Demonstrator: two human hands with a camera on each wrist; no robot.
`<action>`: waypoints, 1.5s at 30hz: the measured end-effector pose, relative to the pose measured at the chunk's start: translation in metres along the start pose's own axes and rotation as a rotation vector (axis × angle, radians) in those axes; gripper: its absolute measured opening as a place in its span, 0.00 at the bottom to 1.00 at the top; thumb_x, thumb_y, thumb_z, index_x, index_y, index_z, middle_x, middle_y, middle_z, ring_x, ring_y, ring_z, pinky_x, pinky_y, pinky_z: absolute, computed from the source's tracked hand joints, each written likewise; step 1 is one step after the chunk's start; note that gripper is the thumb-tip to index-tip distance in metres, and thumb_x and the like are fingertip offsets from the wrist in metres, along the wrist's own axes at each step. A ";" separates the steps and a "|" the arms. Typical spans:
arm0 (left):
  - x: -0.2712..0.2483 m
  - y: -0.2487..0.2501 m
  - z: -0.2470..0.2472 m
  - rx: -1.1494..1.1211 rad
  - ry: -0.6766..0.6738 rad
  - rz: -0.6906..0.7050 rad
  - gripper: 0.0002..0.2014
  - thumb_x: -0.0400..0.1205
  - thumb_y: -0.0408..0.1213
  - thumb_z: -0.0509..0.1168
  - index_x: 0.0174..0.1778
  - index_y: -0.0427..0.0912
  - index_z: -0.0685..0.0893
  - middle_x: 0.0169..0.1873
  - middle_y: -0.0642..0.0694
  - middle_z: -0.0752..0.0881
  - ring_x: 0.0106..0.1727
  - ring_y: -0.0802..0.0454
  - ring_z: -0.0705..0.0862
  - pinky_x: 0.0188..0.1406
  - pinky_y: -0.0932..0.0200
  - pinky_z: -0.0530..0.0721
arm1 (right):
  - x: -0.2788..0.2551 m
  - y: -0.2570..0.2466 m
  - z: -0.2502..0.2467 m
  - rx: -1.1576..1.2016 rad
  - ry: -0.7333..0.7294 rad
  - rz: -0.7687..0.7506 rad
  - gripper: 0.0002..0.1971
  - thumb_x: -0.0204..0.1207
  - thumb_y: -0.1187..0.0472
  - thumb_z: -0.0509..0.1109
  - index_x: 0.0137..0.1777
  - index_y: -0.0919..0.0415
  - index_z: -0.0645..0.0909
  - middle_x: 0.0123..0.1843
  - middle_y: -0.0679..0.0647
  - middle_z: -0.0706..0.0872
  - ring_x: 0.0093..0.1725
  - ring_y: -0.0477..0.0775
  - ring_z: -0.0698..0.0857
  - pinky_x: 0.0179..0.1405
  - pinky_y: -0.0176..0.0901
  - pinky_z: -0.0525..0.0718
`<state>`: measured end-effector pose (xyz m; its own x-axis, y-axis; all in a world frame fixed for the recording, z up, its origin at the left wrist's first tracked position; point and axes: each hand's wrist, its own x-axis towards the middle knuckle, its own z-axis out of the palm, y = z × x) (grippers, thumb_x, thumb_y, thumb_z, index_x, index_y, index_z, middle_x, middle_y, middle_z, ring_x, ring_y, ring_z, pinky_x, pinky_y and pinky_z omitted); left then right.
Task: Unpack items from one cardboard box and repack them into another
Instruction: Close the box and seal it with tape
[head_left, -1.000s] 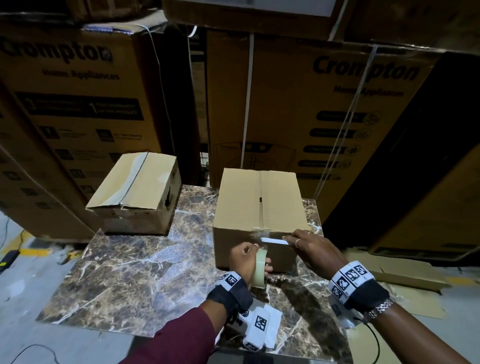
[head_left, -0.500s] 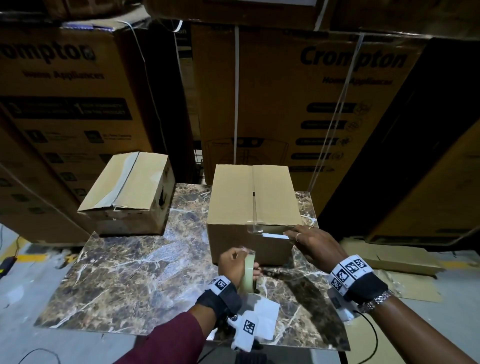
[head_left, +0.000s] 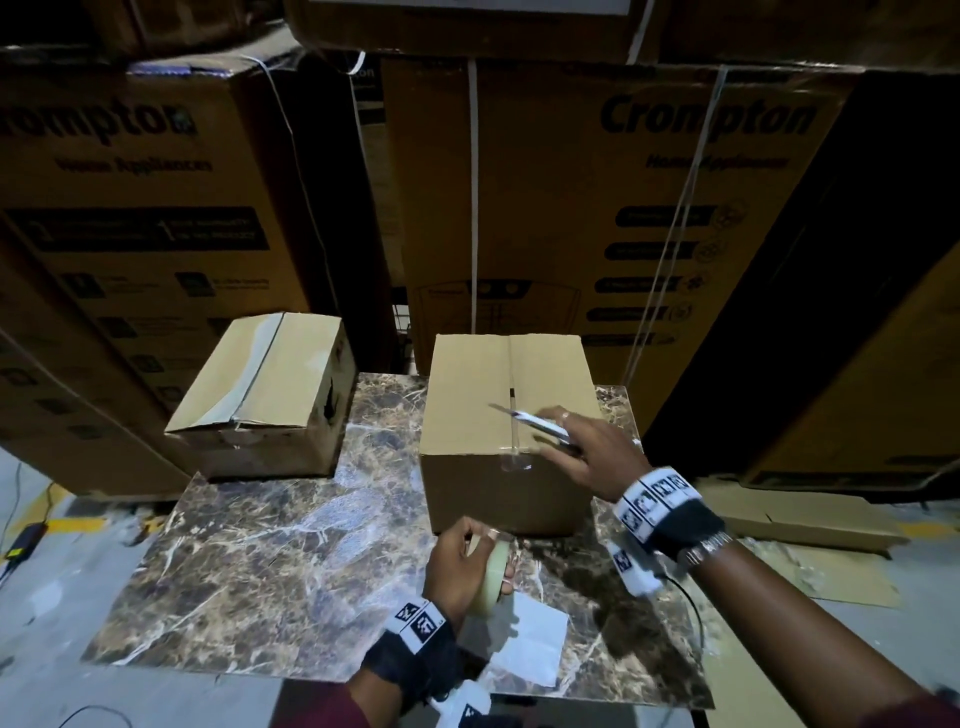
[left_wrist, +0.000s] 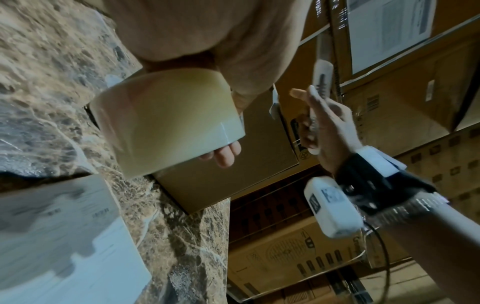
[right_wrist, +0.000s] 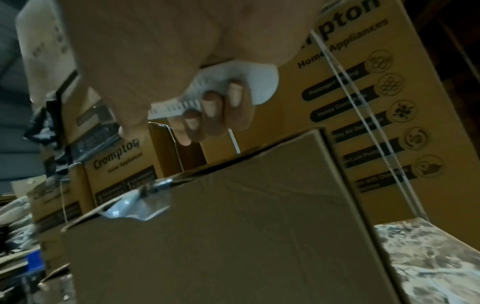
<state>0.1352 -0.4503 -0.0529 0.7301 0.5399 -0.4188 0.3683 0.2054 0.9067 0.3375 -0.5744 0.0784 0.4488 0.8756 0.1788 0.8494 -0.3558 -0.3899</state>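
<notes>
A closed cardboard box (head_left: 506, 415) sits on the marble-patterned table (head_left: 291, 545), its long axis running away from the person toward the stacked cartons, the centre seam of its top flaps on that same line and a short tab of clear tape (head_left: 515, 461) folded over the near top edge. The right hand (head_left: 587, 452) hovers over the box's near right corner, fingers curled round a white box cutter (head_left: 535, 423); the cutter lies slanted, blade end pointing up and to the left across the seam, and whether the blade touches the cardboard I cannot tell. The left hand (head_left: 462, 561) holds a roll of clear packing tape (head_left: 491, 579) just above the table in front of the box, fingers through the core and thumb on the outside, the roll standing on edge. A second, smaller cardboard box (head_left: 265, 395) stands at the table's far left corner, closed, with a strip of tape running along its top, apart from the first. A white sheet of paper (head_left: 535, 642) lies at the table's near edge; its print is too blurred to read. The big cartons (head_left: 597, 208) behind read "Crompton" and "Home Appliances", with white strapping bands running down them.
</notes>
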 end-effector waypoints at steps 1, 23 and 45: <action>-0.011 0.013 0.001 -0.038 -0.004 0.007 0.12 0.85 0.47 0.70 0.46 0.43 0.80 0.39 0.31 0.89 0.39 0.31 0.90 0.39 0.32 0.90 | 0.016 0.000 0.004 -0.049 -0.029 0.012 0.23 0.83 0.38 0.60 0.63 0.55 0.81 0.43 0.46 0.85 0.36 0.46 0.82 0.32 0.39 0.81; -0.001 -0.023 -0.022 0.094 0.122 0.011 0.16 0.79 0.61 0.64 0.49 0.53 0.81 0.38 0.39 0.91 0.39 0.33 0.91 0.45 0.28 0.90 | 0.032 -0.001 0.035 -0.516 -0.168 -0.084 0.40 0.77 0.36 0.70 0.85 0.50 0.62 0.56 0.50 0.82 0.38 0.55 0.86 0.31 0.48 0.83; -0.033 0.007 -0.019 0.331 0.414 0.145 0.08 0.85 0.42 0.69 0.39 0.55 0.83 0.35 0.54 0.87 0.40 0.53 0.85 0.38 0.56 0.78 | 0.026 0.002 0.019 -0.244 -0.077 0.220 0.59 0.62 0.32 0.79 0.87 0.42 0.47 0.67 0.52 0.86 0.55 0.57 0.88 0.45 0.46 0.84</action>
<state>0.1024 -0.4515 -0.0317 0.5242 0.8332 -0.1761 0.4912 -0.1269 0.8618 0.3456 -0.5459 0.0649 0.6145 0.7878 0.0417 0.7799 -0.5987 -0.1823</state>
